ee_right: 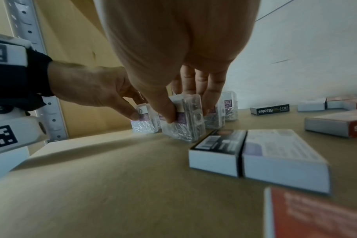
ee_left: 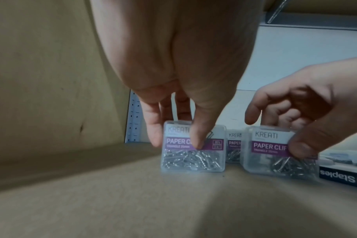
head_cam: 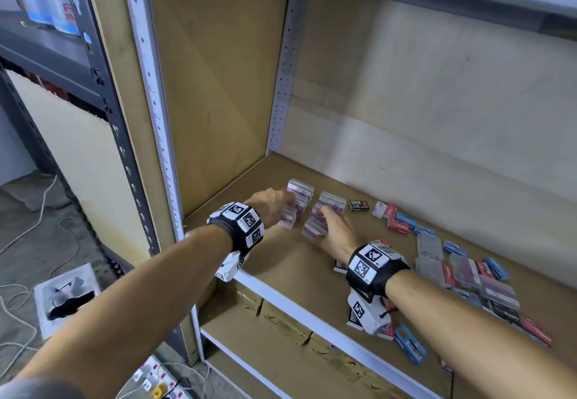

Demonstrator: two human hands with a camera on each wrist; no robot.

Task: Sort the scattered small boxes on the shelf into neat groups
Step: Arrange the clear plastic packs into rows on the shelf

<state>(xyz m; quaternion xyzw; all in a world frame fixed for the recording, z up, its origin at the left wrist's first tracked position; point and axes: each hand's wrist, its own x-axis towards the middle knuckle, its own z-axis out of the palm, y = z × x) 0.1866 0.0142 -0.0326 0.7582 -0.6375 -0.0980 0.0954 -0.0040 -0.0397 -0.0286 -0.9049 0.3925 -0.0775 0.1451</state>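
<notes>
Clear plastic paper-clip boxes with purple labels stand in two short rows at the back left of the brown shelf [head_cam: 274, 261]. My left hand [head_cam: 274, 205] pinches the front box of the left row [ee_left: 194, 159] between thumb and fingers, upright on the shelf. My right hand [head_cam: 334, 227] grips the front box of the right row [ee_left: 275, 161], seen in the right wrist view as a clear box [ee_right: 185, 127] under my fingers. More paper-clip boxes [head_cam: 332, 202] stand behind both.
A black staples box [head_cam: 359, 205] lies just right of the rows. Red, blue, grey and clear small boxes [head_cam: 462, 267] lie scattered over the shelf's right half. Two white-ended boxes [ee_right: 255, 153] lie near my right wrist. The side panel [head_cam: 215, 86] walls the left.
</notes>
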